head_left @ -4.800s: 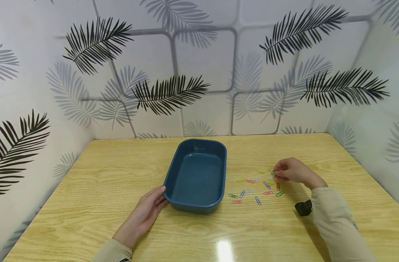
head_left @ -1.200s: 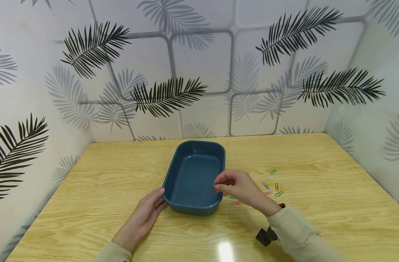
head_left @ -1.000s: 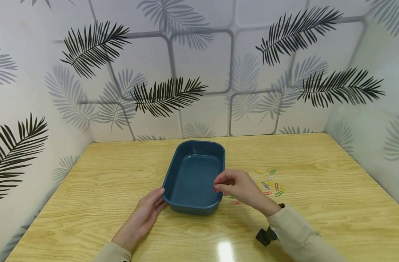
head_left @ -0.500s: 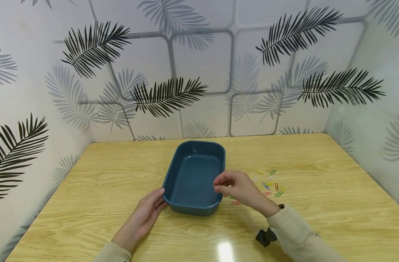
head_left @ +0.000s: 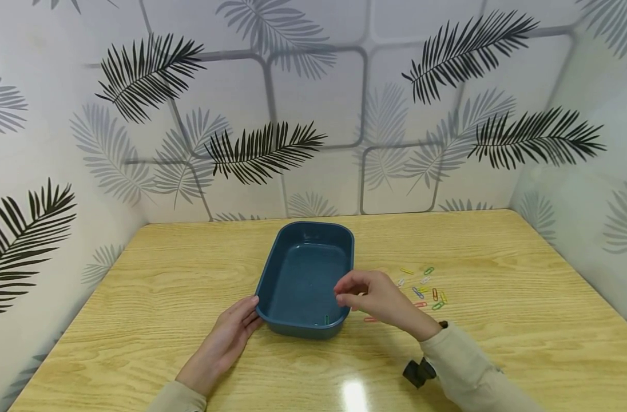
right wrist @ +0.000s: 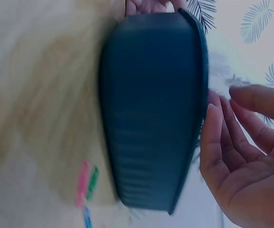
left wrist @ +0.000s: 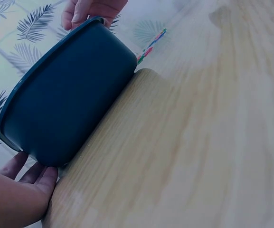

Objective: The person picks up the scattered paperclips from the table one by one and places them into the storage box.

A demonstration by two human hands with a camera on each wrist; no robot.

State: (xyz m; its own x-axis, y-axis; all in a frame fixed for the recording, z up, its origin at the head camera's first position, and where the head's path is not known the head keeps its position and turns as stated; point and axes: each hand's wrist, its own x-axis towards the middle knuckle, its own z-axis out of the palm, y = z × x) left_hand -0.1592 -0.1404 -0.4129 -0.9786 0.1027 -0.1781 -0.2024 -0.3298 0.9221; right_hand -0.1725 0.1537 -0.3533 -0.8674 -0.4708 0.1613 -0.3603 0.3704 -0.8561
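A deep blue plastic tray stands on the wooden table. My left hand holds its near left corner, thumb at the rim and fingertips against the outer wall, as the left wrist view shows. Over the right rim hovers my right hand. Its thumb and fingers are loosely bent and parted, with nothing between them in the right wrist view. Inside the tray, at the near right end, is a small green paper clip. Several coloured paper clips, among them a red one, lie right of the tray; my right hand hides some.
A black wrist camera hangs below the right sleeve. The table extends to both sides of the tray. Behind it rises a leaf-patterned backdrop.
My right hand has moved left from the scattered paper clips to the tray's right rim, and its fingers have loosened. A green clip now shows in the tray. The left hand stays put.
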